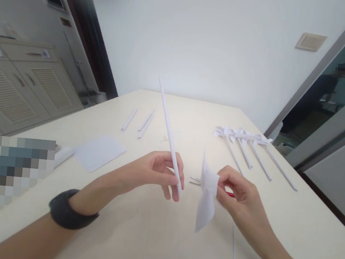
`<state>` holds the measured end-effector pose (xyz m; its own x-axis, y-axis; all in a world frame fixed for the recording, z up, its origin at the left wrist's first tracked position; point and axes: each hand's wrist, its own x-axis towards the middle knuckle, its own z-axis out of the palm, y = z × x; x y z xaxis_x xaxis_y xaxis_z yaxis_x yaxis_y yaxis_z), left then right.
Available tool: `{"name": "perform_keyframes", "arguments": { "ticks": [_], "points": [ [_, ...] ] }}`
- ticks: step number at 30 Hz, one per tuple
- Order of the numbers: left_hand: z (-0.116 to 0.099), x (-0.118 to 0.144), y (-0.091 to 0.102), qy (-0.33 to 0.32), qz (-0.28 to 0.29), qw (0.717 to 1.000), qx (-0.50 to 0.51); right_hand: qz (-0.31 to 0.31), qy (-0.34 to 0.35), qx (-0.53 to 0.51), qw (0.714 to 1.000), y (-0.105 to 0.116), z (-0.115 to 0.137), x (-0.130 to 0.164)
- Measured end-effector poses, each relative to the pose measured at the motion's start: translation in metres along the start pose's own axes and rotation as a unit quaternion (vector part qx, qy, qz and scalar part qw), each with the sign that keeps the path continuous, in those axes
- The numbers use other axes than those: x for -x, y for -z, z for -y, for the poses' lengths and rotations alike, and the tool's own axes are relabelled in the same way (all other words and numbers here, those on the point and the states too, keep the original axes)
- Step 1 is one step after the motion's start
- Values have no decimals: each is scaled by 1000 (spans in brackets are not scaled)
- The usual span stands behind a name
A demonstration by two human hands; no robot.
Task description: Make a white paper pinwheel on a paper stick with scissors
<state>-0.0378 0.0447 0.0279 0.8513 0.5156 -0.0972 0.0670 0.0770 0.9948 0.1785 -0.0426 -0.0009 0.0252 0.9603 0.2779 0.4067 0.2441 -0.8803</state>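
My left hand [159, 172] grips a long rolled white paper stick [168, 129] near its lower end, and the stick points up and away over the cream table [157, 233]. A dark band sits on that wrist. My right hand [239, 196] pinches a folded white paper piece [207, 197] between thumb and fingers, a little right of the stick. Something red [231, 194] shows under the right fingers. Thin metal pins [195, 181] lie on the table between my hands.
Several finished white paper pinwheels on sticks [249, 146] lie in a row at the right. Three short paper rolls [139, 122] lie farther back. A square paper sheet [98, 152] lies at the left beside a blurred patch. Cabinets stand left, a glass door right.
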Motion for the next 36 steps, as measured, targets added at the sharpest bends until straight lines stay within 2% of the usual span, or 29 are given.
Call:
{"name": "perform_keyframes", "arguments": {
  "ticks": [3,9,16,21,29,36],
  "points": [
    [4,-4,-4,-9,-32,999,-6,8,-13,-40,999,2,1,1],
    [19,-14,-12,-75,-146,986,-41,33,-85,-107,990,7,4,-1],
    [25,-13,-23,-136,-200,969,-56,23,-76,-117,990,4,7,0],
    [33,-13,-31,-171,-259,947,-76,4,-70,-149,986,-1,2,1],
    [35,-13,-42,-173,-299,934,-91,-8,-58,-160,985,-4,-1,3],
    [40,-13,-47,-201,-324,908,-177,-24,-29,-108,993,-4,0,4]
  ]
}}
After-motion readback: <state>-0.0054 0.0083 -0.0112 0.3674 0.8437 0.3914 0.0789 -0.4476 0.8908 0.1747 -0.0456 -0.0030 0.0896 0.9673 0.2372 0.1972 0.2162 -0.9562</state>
